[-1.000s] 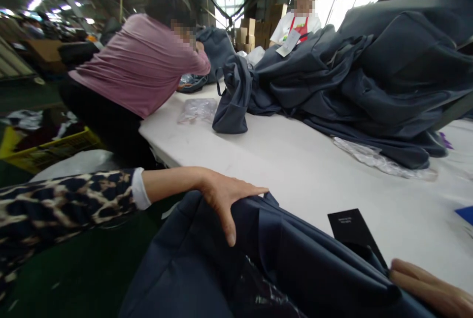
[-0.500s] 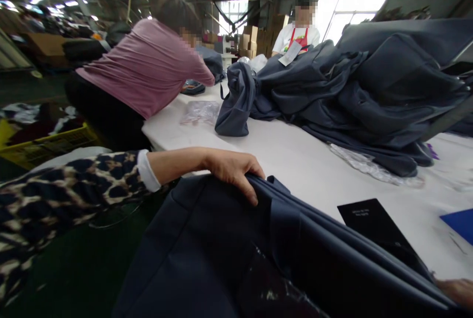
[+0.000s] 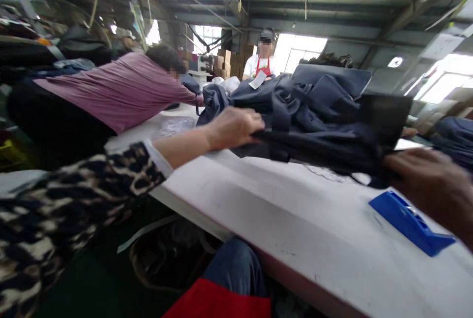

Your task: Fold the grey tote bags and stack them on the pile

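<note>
Spanning between the two hands, the dark bag (image 3: 321,150) is above the worktop (image 3: 236,195), its long axis going sideways; fingers of left hand (image 3: 233,128) and right hand (image 3: 424,175) grasp opposite ends, neither nearer.

At my worktable, the white table (image 3: 266,214) bears a heap of dark blue bags (image 3: 328,99) toward its far edge, a clear plastic packet (image 3: 177,125) near its left edge and, to my right, a blue plastic object (image 3: 410,224) inside the near edge.
</note>
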Demonstrator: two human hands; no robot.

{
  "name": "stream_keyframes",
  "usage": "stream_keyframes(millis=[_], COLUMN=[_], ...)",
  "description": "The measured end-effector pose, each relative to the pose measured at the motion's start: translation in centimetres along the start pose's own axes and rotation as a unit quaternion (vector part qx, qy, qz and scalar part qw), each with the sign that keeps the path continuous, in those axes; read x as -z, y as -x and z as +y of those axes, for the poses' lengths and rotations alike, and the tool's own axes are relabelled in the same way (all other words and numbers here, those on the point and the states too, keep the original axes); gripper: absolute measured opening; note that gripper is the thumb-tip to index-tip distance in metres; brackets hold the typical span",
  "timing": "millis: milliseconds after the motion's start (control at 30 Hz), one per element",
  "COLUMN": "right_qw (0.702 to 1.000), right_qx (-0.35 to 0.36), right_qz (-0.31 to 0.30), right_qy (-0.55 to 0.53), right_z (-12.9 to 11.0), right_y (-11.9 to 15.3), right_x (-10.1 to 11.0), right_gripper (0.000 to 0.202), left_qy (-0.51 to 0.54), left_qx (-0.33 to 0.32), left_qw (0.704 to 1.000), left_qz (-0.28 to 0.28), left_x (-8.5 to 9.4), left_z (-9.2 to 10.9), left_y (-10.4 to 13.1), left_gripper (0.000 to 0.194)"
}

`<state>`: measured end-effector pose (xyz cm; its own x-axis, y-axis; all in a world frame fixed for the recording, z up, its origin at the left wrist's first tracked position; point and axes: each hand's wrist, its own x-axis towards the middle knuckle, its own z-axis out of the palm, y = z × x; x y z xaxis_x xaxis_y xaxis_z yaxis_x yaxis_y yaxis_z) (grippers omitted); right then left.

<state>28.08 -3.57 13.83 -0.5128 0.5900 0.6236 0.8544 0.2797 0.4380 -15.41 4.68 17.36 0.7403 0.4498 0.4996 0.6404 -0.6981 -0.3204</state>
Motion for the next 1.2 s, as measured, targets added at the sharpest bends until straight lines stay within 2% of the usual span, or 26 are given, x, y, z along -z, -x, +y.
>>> stream_keyframes(millis=[67, 100, 167, 200, 267, 333, 433, 500, 533, 600, 667, 700, 800, 867, 933, 1000, 1067, 1133, 1200], right_qw=[0.998, 0.997, 0.995, 0.992, 0.990, 0.989, 0.989, 0.989, 0.989, 0.989, 0.988, 0.987, 0.988, 0.988, 0.985, 0.979, 0.974, 0.969, 0.953], right_qx=[0.054, 0.066, 0.045, 0.032, 0.000, -0.020, -0.024, -0.019, -0.016, -0.009, -0.008, -0.010, -0.015, -0.015, -0.008, -0.001, 0.005, 0.015, 0.015], right_qz=[-0.030, -0.045, -0.056, -0.056, -0.047, -0.058, -0.066, -0.066, -0.068, -0.080, -0.090, -0.093, -0.084, -0.081, -0.096, -0.123, -0.141, -0.154, -0.191], right_qy=[-0.001, -0.017, -0.073, -0.107, -0.129, -0.132, -0.131, -0.130, -0.129, -0.126, -0.127, -0.127, -0.128, -0.127, -0.139, -0.160, -0.176, -0.191, -0.233], right_z=[-3.6, -6.0, -11.0, -13.1, -16.1, -17.1, -16.5, -15.9, -15.7, -15.6, -15.8, -15.8, -15.8, -15.5, -15.2, -14.6, -13.8, -12.5, -10.6], right_y=[3.6, 6.0, 11.1, 13.4, 16.7, 18.2, 18.1, 17.6, 17.4, 17.2, 17.2, 17.2, 17.2, 17.1, 16.9, 16.9, 16.9, 16.5, 15.2], right_x=[-1.8, -3.0, -5.3, -6.2, -7.2, -7.3, -6.9, -6.7, -6.7, -6.7, -6.7, -6.7, -6.5, -6.4, -6.3, -6.1, -5.5, -4.1, -2.0], right_gripper=[0.023, 0.025, 0.025, 0.026, 0.027, 0.029, 0.030, 0.031, 0.032, 0.035, 0.036, 0.035, 0.036, 0.040, 0.045, 0.047, 0.049, 0.051, 0.044], left_qy=[-0.033, -0.036, -0.021, -0.007, 0.031, 0.073, 0.142, 0.208, 0.245, 0.291, 0.282, 0.254, 0.163, 0.139, 0.144, 0.158, 0.168, 0.176, 0.182], left_qx=[-0.072, -0.096, -0.132, -0.140, -0.138, -0.100, -0.003, 0.035, 0.045, 0.063, 0.070, 0.063, 0.082, 0.098, 0.111, 0.120, 0.123, 0.126, 0.127], left_qw=[0.997, 0.995, 0.991, 0.990, 0.989, 0.987, 0.969, 0.945, 0.935, 0.933, 0.948, 0.958, 0.964, 0.957, 0.946, 0.935, 0.932, 0.933, 0.933], left_qz=[-0.016, -0.020, -0.017, -0.022, -0.046, -0.101, -0.202, -0.251, -0.254, -0.205, -0.128, -0.120, -0.194, -0.233, -0.269, -0.295, -0.297, -0.286, -0.285], left_x=[-5.2, -7.8, -12.2, -13.7, -15.2, -14.7, -11.7, -9.8, -9.2, -9.5, -11.7, -13.4, -19.5, -23.2, -25.9, -27.6, -28.6, -29.1, -29.4], left_z=[3.1, 4.7, 7.7, 9.0, 10.8, 11.6, 11.1, 10.2, 9.7, 8.5, 7.3, 6.6, 4.5, 3.5, 3.1, 3.2, 3.6, 4.0, 4.2], left_y=[4.0, 6.2, 10.6, 12.5, 15.4, 16.4, 14.2, 11.0, 9.1, 5.2, 1.9, 0.6, -1.5, -1.6, -1.2, -0.5, 0.2, 0.7, 1.0], left_gripper=[0.011, 0.013, 0.015, 0.014, 0.012, 0.010, 0.033, 0.031, 0.030, 0.028, 0.032, 0.042, 0.067, 0.073, 0.077, 0.077, 0.076, 0.075, 0.075])
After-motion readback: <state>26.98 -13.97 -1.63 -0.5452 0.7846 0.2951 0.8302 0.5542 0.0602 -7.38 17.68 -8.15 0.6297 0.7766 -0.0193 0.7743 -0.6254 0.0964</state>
